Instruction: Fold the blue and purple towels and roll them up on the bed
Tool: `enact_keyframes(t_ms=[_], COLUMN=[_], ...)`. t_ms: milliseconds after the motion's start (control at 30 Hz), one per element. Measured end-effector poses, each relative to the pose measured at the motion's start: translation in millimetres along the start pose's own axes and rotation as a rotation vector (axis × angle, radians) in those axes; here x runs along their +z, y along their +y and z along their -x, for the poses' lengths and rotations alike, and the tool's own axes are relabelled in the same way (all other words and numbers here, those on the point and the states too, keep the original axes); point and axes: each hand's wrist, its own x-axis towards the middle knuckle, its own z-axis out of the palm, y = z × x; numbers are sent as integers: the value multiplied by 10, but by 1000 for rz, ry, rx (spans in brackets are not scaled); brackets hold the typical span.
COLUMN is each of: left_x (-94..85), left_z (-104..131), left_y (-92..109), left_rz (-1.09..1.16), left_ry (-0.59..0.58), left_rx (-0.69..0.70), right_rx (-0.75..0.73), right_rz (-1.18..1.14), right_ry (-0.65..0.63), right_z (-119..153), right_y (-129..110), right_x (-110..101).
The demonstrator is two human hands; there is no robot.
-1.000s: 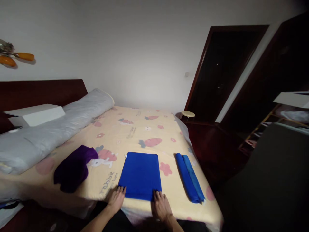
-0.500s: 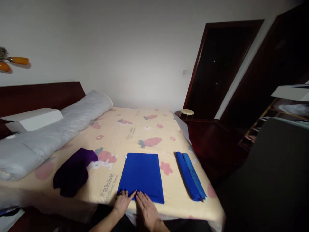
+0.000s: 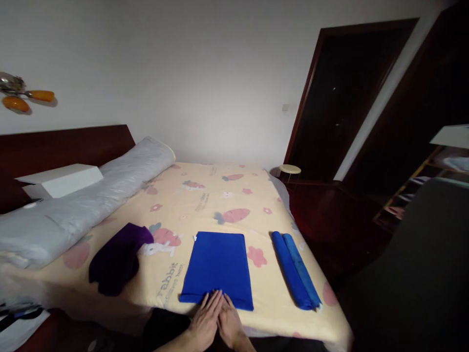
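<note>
A folded blue cloth (image 3: 219,264) lies flat on the bed, with a small white tag at its far left corner. Its near edge is turned over in a narrow strip. My left hand (image 3: 205,320) rests on the middle of that strip, fingers stretched out. Close against it, my right hand (image 3: 230,322) also has its fingers extended on the strip, partly covered by the left fingers. Right of the cloth lie two blue cloth rolls (image 3: 296,271), side by side. A crumpled dark purple cloth (image 3: 119,259) is over to the left.
The bed (image 3: 205,205) has a cream sheet with carrots and rabbits. A long grey bolster-like roll (image 3: 91,200) lies along the headboard (image 3: 66,146), with a white box (image 3: 69,181) on it. A round stool (image 3: 290,169) stands beyond; a dark chair-like shape (image 3: 421,264) is at right.
My left hand has slid right along the near edge, from the left part of the strip to meet my right hand. The view has shifted slightly.
</note>
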Motion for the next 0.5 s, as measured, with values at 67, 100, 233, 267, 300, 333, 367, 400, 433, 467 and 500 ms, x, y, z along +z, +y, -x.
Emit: enact_keyframes(t_ms=[67,100,233,267,300,333,367,400,433,467,500], left_x=[-42,-68,-165,-185,-204,-221,-236,-250,-263,-276,-288], left_z=[60,100,275,312,342,367,387,403,415,426,435], left_y=[-40,-92,-392,-469,-542,-611,-674,-730,-781,-825,-862], left_rz=[32,37,-5,-18,-31,-45,-59,-73,-86,-100,-113], left_ry=[25,51,147,153,154,149,140,129,119,113,112], left_rx=[-14,-42,-92,-91,-95,-105,-117,-122,-120,-113,-100], right_rx=[-1,-5,53,94,141,185,222,248,266,279,288], right_rz=[-22,-29,21,48,74,98,118,135,149,160,169], right_ry=[-26,-37,-9,18,48,72,94,112,130,147,162], right_z=[0,1,53,82,117,157,199,242,283,322,357], right_y=[-10,-6,103,153,211,271,333,392,447,497,542], right_x=[-37,-55,-103,-107,-107,-106,-102,-97,-91,-85,-79])
